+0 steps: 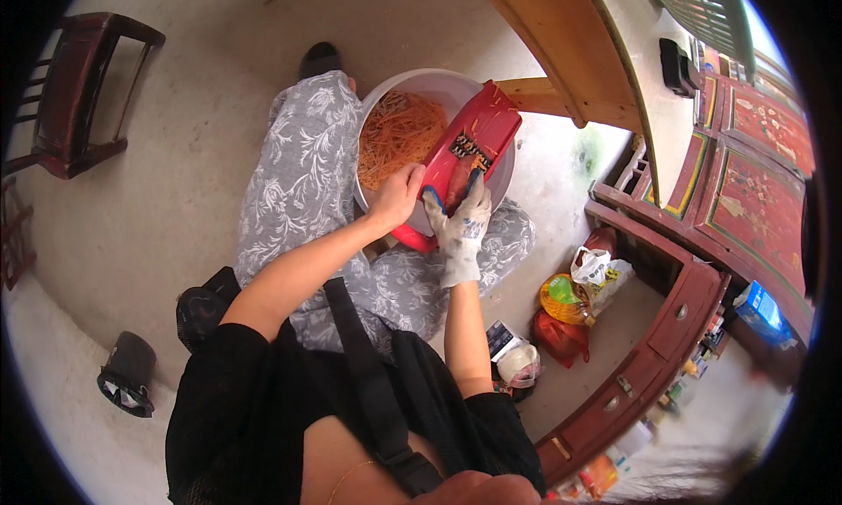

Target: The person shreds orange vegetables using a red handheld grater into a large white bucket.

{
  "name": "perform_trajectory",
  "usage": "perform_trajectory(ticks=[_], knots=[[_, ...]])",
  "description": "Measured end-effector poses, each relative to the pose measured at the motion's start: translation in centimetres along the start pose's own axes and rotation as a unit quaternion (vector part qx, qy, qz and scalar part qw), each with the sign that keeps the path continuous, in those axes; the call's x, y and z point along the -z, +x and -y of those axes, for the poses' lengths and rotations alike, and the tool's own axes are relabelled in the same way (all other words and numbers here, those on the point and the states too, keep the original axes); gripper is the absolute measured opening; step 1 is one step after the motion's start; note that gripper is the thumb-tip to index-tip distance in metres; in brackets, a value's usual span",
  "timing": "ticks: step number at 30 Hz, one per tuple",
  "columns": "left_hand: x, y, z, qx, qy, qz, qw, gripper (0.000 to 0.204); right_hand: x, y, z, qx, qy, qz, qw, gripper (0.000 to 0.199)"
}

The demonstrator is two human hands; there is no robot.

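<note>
While the bare left hand [399,194] is gripping the red plastic slicer board [465,150] — at its seven o'clock — the gloved right hand [462,217] is clamping a carrot piece [458,181] over the white bowl [438,86].

— From my remote seat I count one white basin [383,93] and one heap of shredded carrot [399,132] in it. You?

— Same. I see one red slicer board [488,124] and one carrot piece [459,182] on it.

— Hands: I count two, one bare left hand [399,196], one gloved right hand [462,224]. So one work glove.

— I make it one dark wooden chair [74,88] on the left, one black shoe [319,60] above the basin.

— And I count three bags by the cabinet: one white bag [593,265], one yellow bag [561,299], one red bag [560,337].

— Agreed. One blue box [759,310] at the right.
</note>
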State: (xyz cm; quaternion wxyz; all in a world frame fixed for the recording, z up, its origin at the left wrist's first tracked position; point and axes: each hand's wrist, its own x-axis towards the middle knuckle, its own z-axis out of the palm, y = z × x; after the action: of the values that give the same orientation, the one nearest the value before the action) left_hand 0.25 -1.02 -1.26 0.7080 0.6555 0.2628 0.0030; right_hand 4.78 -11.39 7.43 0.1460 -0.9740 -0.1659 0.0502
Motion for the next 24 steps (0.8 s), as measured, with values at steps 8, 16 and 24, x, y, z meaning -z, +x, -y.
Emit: perform_trajectory(ticks=[8,16,24], knots=[[-0.1,0.3,-0.4,-0.016,0.019,0.001,1.0,0.039,0.3,-1.4,0.0,0.014,0.059,0.143,0.988,0.085],[-0.1,0.5,-0.5,-0.001,0.011,0.017,1.0,0.04,1.1,-1.0,-1.3,-0.085,0.278,-0.041,0.956,0.059],[-0.7,0.5,0.4,-0.001,0.007,0.0,1.0,0.04,2.0,0.3,-0.5,-0.09,0.114,0.073,0.987,0.044]])
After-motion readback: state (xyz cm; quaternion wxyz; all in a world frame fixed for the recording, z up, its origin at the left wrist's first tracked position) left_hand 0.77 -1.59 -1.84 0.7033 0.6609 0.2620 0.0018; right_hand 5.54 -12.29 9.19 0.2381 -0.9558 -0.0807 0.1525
